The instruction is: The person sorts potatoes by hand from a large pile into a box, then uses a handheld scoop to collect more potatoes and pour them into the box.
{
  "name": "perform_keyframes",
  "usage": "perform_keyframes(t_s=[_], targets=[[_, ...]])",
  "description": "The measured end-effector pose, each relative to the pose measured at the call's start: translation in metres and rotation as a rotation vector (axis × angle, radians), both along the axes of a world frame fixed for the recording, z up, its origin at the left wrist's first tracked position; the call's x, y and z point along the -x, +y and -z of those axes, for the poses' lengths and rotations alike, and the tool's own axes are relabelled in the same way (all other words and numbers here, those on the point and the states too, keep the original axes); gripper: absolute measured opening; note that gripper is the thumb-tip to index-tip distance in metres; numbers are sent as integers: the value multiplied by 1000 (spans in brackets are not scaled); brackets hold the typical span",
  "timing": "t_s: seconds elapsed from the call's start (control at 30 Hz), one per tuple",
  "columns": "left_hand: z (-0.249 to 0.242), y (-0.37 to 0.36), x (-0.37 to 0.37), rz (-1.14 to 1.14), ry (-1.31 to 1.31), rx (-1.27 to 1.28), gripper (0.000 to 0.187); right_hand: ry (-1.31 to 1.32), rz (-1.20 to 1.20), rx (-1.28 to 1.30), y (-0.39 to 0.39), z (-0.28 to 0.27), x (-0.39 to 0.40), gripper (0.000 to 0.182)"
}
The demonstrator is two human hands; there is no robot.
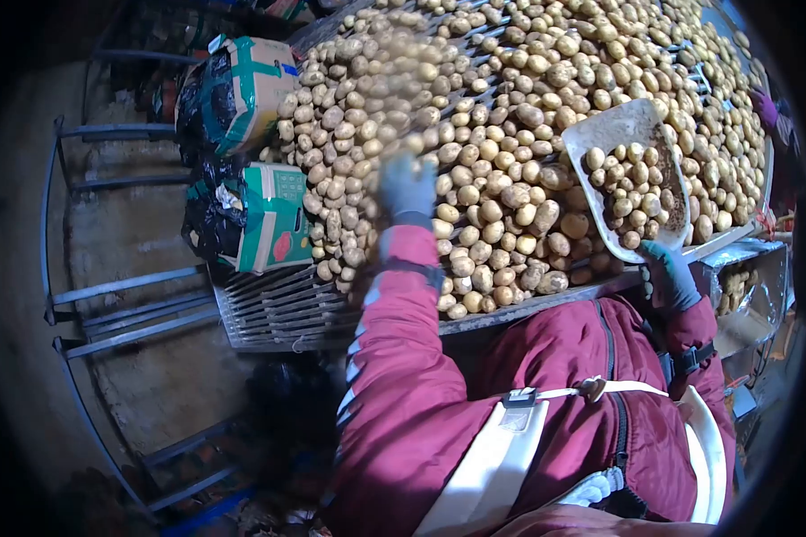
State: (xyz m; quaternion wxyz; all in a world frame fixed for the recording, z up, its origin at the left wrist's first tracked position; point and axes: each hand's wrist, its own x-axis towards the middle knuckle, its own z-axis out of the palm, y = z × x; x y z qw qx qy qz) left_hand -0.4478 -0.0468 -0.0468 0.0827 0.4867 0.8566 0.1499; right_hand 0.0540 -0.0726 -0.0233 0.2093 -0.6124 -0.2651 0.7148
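A big heap of small yellow potatoes [510, 107] covers a slatted metal table [278, 309]. My left hand [406, 186], in a grey-blue glove, reaches into the heap with its palm on the potatoes; whether it grips any is unclear. My right hand [669, 276], in a dark teal glove, holds the handle of a white scoop [627, 134] at the table's near right edge. The scoop is tilted up and carries several potatoes and some soil. My sleeves and jacket are maroon.
Two green-and-white cardboard boxes lined with black bags [242, 89] [260, 219] hang at the table's left side. Metal frame bars [125, 286] stand over a concrete floor on the left. A bin with potatoes [743, 286] sits below the table's right edge.
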Motion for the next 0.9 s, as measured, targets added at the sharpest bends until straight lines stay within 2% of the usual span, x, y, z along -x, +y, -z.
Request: perform_keyframes(t_s=[0.03,0.07,0.1,0.13,0.2,0.27,0.3,0.33,0.37,0.4,0.47,0.5,0.53,0.6,0.67,0.73,0.77,0.8,0.87,0.9], targets=[[13,-7,-20,137,163,-103,45,-3,19,-67,3,4,6,24],[35,-10,-39,153,118,-223,51,-5,9,-70,10,-5,11,24],[16,-16,-62,231,36,-254,56,18,-27,-2,15,-19,17,24],[0,-24,-76,322,-28,-177,53,40,-59,69,18,-28,24,24],[-43,-37,-101,437,-174,-125,45,-35,-53,36,20,-26,35,24],[-8,-49,-87,490,-269,-177,40,-51,-109,20,24,-22,38,25],[18,-55,-75,547,-360,-233,36,-139,-198,-94,24,-27,46,28],[23,-53,-68,80,-948,-183,30,-143,-190,-89,25,-30,47,28],[26,-53,-50,182,-641,-167,29,-129,-195,-33,27,-33,47,29],[8,-45,-29,282,-333,-152,28,-115,-199,20,29,-34,46,30],[20,-26,-1,102,-626,-170,26,-98,-165,12,26,-20,40,32],[-16,-13,-17,66,-673,-181,29,-132,-209,-6,26,-16,34,32],[-12,-2,-14,228,-535,-202,34,-167,-251,-24,25,-14,31,31],[-14,15,-37,438,-382,-184,42,-62,-146,77,24,-14,29,29],[19,16,-62,542,-325,-72,44,-47,-137,65,25,-23,33,28],[26,25,-70,525,-368,-28,45,-58,-126,24,23,-14,31,28],[72,34,-51,368,-791,52,43,-58,-107,22,25,-16,30,28],[31,36,-67,156,-1185,-52,39,-30,-135,56,25,-20,31,27],[-9,49,-81,-170,-1720,33,36,-22,-131,79,18,-24,21,24],[-27,52,-91,-206,-1794,81,38,26,-60,122,13,-28,21,23]])
